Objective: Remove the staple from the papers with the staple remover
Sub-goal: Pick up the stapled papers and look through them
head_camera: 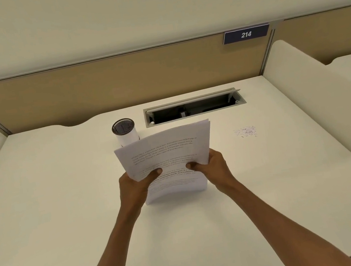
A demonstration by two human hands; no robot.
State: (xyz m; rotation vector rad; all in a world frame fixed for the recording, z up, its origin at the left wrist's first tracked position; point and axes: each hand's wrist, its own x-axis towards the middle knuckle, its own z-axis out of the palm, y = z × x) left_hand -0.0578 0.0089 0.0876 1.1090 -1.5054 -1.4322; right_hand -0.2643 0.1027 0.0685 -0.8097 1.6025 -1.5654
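A stack of printed white papers [166, 154] stands nearly upright above the desk, its lower edge close to or on the surface. My left hand [136, 187] grips the left side with the thumb on the front sheet. My right hand [209, 167] grips the right side, thumb on the front too. I cannot make out a staple on the sheets. No staple remover is in view.
A white cup with a black mesh top [125, 132] stands just behind the papers. An open cable tray slot [193, 107] is set in the white desk [67, 206] at the back. Small scattered bits [246, 131] lie to the right. Padded dividers flank both sides.
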